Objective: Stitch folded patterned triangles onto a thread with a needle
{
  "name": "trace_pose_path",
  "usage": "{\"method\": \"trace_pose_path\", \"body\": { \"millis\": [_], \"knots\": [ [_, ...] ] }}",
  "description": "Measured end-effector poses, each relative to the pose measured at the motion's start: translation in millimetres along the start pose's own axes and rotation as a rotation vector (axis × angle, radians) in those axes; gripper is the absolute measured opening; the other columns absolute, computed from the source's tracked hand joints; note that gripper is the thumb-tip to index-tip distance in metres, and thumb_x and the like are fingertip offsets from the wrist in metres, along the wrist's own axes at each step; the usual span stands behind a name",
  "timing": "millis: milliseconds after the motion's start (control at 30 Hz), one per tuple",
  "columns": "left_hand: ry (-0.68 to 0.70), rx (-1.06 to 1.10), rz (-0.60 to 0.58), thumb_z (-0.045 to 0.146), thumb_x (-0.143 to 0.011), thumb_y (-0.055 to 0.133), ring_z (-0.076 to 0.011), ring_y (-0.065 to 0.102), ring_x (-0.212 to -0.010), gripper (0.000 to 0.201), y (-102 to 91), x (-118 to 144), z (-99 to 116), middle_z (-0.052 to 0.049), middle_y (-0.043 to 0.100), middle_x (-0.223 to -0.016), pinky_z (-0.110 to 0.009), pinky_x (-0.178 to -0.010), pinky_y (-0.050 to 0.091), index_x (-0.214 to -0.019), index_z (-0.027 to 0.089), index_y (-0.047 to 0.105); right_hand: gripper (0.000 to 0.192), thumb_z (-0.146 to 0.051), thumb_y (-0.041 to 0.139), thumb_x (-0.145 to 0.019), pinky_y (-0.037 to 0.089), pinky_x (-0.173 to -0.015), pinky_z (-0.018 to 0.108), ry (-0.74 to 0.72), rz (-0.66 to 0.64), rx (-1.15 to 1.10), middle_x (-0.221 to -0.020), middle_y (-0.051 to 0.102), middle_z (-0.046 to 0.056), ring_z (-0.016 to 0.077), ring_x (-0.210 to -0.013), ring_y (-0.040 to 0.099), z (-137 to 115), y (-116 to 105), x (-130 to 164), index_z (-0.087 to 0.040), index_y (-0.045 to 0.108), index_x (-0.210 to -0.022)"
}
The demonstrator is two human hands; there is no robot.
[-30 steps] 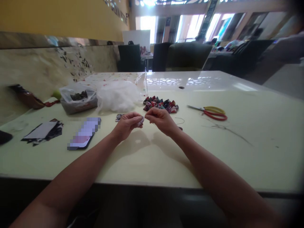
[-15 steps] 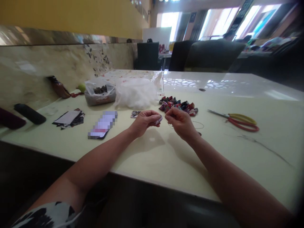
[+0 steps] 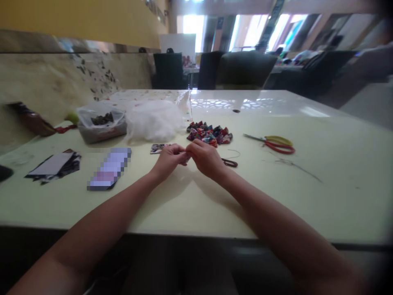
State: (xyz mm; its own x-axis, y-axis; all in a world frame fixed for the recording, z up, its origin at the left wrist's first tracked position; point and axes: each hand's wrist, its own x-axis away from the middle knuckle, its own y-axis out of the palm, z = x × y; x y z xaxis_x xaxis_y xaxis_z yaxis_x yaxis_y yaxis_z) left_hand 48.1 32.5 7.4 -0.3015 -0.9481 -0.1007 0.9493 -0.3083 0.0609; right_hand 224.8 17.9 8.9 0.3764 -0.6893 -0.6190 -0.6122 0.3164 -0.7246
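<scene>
Left hand (image 3: 168, 160) and right hand (image 3: 205, 157) meet fingertip to fingertip above the table (image 3: 190, 205), both pinched narrow on something too small to identify. Just right of them, a small dark loop (image 3: 230, 163) lies on the surface. Beyond: fabric scrap (image 3: 159, 148), pile of folded cloth pieces (image 3: 209, 134), white stuffing (image 3: 152, 121), 1 pair of scissors (image 3: 273, 143) far right. Near table edge is bare.

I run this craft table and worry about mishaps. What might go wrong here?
The left hand and right hand pinch something tiny between touching fingertips; it may slip onto the pale yellow table. Loose dark thread could snag a forearm. The red-and-yellow-handled scissors lie within elbow sweep.
</scene>
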Motion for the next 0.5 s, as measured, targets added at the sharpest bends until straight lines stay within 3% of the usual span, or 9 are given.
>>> {"method": "trace_pose_path", "body": {
  "millis": [100, 333, 500],
  "knots": [
    [0.049, -0.075, 0.012, 0.044, -0.06, 0.095, -0.0142, 0.063, -0.065, 0.04, 1.9, 1, 1, -0.002, 0.067, -0.071, -0.03, -0.065, 0.057, -0.071, 0.013, 0.072, 0.022, -0.008, 0.05, -0.1, 0.029, -0.067, 0.031, -0.042, -0.04, 0.119, -0.088, 0.064, 0.005, 0.0173, -0.075, 0.048, -2, 2, -1, -0.018, 0.067, -0.091],
    [0.123, -0.117, 0.02, 0.023, -0.065, 0.079, -0.0127, 0.057, -0.065, 0.013, 9.3, 6, 6, -0.001, 0.064, -0.068, -0.025, -0.06, 0.052, -0.063, 0.015, 0.068, 0.023, -0.008, 0.049, -0.102, 0.031, -0.079, 0.037, -0.321, 0.084, 0.272, -0.089, 0.066, 0.006, 0.023, -0.092, 0.05, -13, 7, -2, -0.021, 0.068, -0.101],
    [0.143, -0.113, 0.038, 0.027, -0.065, 0.084, -0.0123, 0.056, -0.064, 0.019, 10.7, 7, 6, 0.0, 0.065, -0.07, -0.026, -0.061, 0.052, -0.065, 0.016, 0.069, 0.022, -0.007, 0.047, -0.101, 0.033, -0.079, 0.036, -0.294, 0.079, 0.253, -0.091, 0.065, 0.006, 0.0218, -0.09, 0.05, -13, 8, -3, -0.02, 0.065, -0.101]
  ]
}}
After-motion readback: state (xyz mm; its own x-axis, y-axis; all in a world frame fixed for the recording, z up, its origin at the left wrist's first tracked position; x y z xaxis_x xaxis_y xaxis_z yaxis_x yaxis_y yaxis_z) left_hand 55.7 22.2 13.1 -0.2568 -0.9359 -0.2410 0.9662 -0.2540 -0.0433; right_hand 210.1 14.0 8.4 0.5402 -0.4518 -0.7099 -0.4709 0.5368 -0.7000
